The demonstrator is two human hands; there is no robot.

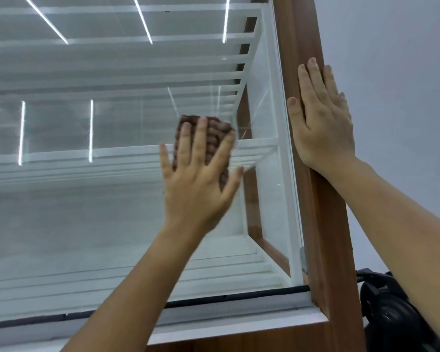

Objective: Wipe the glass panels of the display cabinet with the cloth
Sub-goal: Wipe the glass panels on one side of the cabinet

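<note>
1. Grey wall (pixel 404 59) behind a wood-framed cabinet (pixel 313 189).
2. Left hand (pixel 198 184), fingers spread flat, presses the cloth (pixel 214 134) on the glass panel (pixel 87 199).
3. Right hand (pixel 320 118) lies flat on the wood frame, fingers straight, grasping nothing.

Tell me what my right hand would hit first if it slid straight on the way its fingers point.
Likely nothing: the right hand lies flat on the wooden post, which runs bare to the picture's top.

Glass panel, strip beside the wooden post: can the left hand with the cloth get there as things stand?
Probably yes. The left hand presses the cloth flat on the glass panel, and bare glass runs to the wooden post. The right hand rests on the post, off the glass.
</note>
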